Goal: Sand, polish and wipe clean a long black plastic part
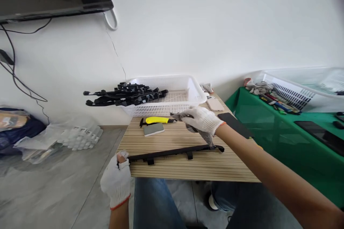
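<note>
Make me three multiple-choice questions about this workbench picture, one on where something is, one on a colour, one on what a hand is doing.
1. Where does the pile of black parts lie?
A. across the left rim of the white basket
B. on the floor
C. on the green table

2. What colour is the knife handle?
A. red
B. yellow
C. blue

3. What is the left hand doing?
A. resting flat on the table
B. lifting the basket
C. gripping the end of the long black strip

Answers: 1 A, the parts stick out over the basket's left edge. 2 B, the handle is bright yellow beside a grey block. 3 C, the gloved fingers close round the strip's left end, while the right hand holds a grey cloth.
</note>
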`<state>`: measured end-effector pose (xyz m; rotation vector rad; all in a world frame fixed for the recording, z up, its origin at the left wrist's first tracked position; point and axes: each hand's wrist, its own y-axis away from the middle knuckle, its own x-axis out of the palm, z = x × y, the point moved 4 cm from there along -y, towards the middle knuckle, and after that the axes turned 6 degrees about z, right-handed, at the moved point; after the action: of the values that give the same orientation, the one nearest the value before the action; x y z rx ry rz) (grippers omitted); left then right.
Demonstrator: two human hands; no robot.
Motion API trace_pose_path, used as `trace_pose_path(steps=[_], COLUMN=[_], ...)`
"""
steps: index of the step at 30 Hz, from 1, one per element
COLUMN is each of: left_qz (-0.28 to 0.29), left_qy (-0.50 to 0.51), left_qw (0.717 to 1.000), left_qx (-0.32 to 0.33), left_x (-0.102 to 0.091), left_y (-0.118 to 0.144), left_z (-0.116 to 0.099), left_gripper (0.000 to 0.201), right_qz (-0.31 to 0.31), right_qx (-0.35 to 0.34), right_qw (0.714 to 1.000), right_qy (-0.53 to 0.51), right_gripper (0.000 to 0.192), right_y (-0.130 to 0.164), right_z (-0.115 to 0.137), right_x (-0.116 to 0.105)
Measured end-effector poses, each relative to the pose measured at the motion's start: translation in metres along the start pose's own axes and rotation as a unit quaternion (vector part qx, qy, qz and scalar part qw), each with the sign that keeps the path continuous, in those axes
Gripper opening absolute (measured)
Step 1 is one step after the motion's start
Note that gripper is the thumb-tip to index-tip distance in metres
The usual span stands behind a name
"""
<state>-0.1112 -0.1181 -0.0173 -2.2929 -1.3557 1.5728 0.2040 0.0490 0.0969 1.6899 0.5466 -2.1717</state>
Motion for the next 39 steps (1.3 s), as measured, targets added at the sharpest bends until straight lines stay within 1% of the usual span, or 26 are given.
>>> trace_pose_path(steps=[2, 3, 4, 6, 7, 8, 10, 12, 13, 15, 17, 19, 21, 22, 24, 26, 28, 29, 30, 32, 35, 36, 37, 39], left_qz=[-0.001, -0.007, -0.015, -0.040, -0.052, -0.063, -0.082, -0.090, -0.095, -0.101, -0.112, -0.123, -0.143, -0.147, -0.138, -0.111, -0.085, -0.075, -0.066, -0.047, -0.036, -0.038, -0.044, -0.051], left_qy=[0.018, 0.021, 0.020, 0.008, 0.006, 0.007, 0.022, 0.053, 0.073, 0.107, 0.124, 0.123, 0.121, 0.119, 0.114, 0.102, 0.089, 0.085, 0.084, 0.083, 0.073, 0.070, 0.069, 0.072], left_qw=[1.000, 0.999, 0.999, 0.997, 0.995, 0.993, 0.991, 0.989, 0.987, 0.982, 0.978, 0.976, 0.974, 0.974, 0.977, 0.985, 0.991, 0.993, 0.993, 0.993, 0.992, 0.991, 0.991, 0.990], left_qx=[0.020, 0.031, 0.044, 0.070, 0.085, 0.096, 0.102, 0.102, 0.104, 0.115, 0.128, 0.133, 0.130, 0.127, 0.111, 0.079, 0.050, 0.044, 0.046, 0.067, 0.099, 0.105, 0.110, 0.112], left_x=[-0.004, -0.005, -0.007, -0.011, -0.012, -0.012, -0.013, -0.013, -0.013, -0.012, -0.011, -0.009, -0.007, -0.006, -0.002, 0.002, 0.005, 0.005, 0.005, 0.004, 0.002, 0.001, 0.000, -0.001], left_y=[0.003, 0.006, 0.008, 0.015, 0.018, 0.020, 0.025, 0.027, 0.028, 0.029, 0.031, 0.032, 0.033, 0.032, 0.030, 0.025, 0.021, 0.020, 0.018, 0.017, 0.016, 0.016, 0.017, 0.017], left_z=[-0.003, -0.005, -0.006, -0.008, -0.009, -0.009, -0.011, -0.012, -0.013, -0.015, -0.016, -0.016, -0.015, -0.015, -0.014, -0.012, -0.009, -0.008, -0.007, -0.007, -0.008, -0.009, -0.011, -0.014], left_gripper=[0.040, 0.039, 0.039, 0.038, 0.037, 0.036, 0.033, 0.031, 0.030, 0.029, 0.028, 0.028, 0.028, 0.027, 0.028, 0.029, 0.030, 0.031, 0.031, 0.031, 0.030, 0.029, 0.028, 0.027], right_qz=[-0.002, -0.019, -0.045, -0.077, -0.090, -0.085, -0.106, -0.112, -0.108, -0.089, -0.066, -0.036, -0.003, 0.012, 0.033, 0.037, 0.037, 0.034, 0.030, 0.017, -0.007, -0.019, -0.031, -0.053], right_qx=[0.022, 0.039, 0.073, 0.157, 0.202, 0.252, 0.300, 0.325, 0.332, 0.336, 0.320, 0.292, 0.246, 0.209, 0.134, 0.052, 0.012, -0.001, -0.012, -0.050, -0.135, -0.142, -0.131, -0.083], right_qw=[0.998, 0.996, 0.993, 0.980, 0.970, 0.959, 0.943, 0.934, 0.932, 0.935, 0.944, 0.956, 0.969, 0.978, 0.990, 0.998, 0.998, 0.998, 0.998, 0.997, 0.988, 0.987, 0.989, 0.993], right_qy=[-0.061, -0.077, -0.083, -0.094, -0.096, -0.098, -0.100, -0.101, -0.096, -0.075, -0.039, -0.005, 0.016, 0.015, 0.000, -0.022, -0.040, -0.046, -0.052, -0.060, -0.069, -0.069, -0.068, -0.064], right_gripper=[0.027, 0.029, 0.030, 0.032, 0.033, 0.035, 0.040, 0.041, 0.040, 0.036, 0.033, 0.032, 0.032, 0.031, 0.029, 0.026, 0.022, 0.022, 0.022, 0.024, 0.034, 0.036, 0.035, 0.035], right_y=[0.026, 0.042, 0.061, 0.101, 0.121, 0.139, 0.165, 0.178, 0.178, 0.170, 0.153, 0.133, 0.112, 0.101, 0.083, 0.067, 0.055, 0.051, 0.049, 0.051, 0.067, 0.075, 0.083, 0.101], right_z=[0.001, 0.001, -0.001, -0.007, -0.010, -0.013, -0.016, -0.014, -0.012, -0.004, 0.011, 0.035, 0.070, 0.090, 0.133, 0.172, 0.196, 0.202, 0.203, 0.195, 0.165, 0.150, 0.133, 0.095], right_x=[0.008, 0.013, 0.020, 0.042, 0.054, 0.067, 0.086, 0.093, 0.093, 0.087, 0.080, 0.076, 0.079, 0.083, 0.094, 0.104, 0.112, 0.114, 0.115, 0.113, 0.108, 0.106, 0.105, 0.101])
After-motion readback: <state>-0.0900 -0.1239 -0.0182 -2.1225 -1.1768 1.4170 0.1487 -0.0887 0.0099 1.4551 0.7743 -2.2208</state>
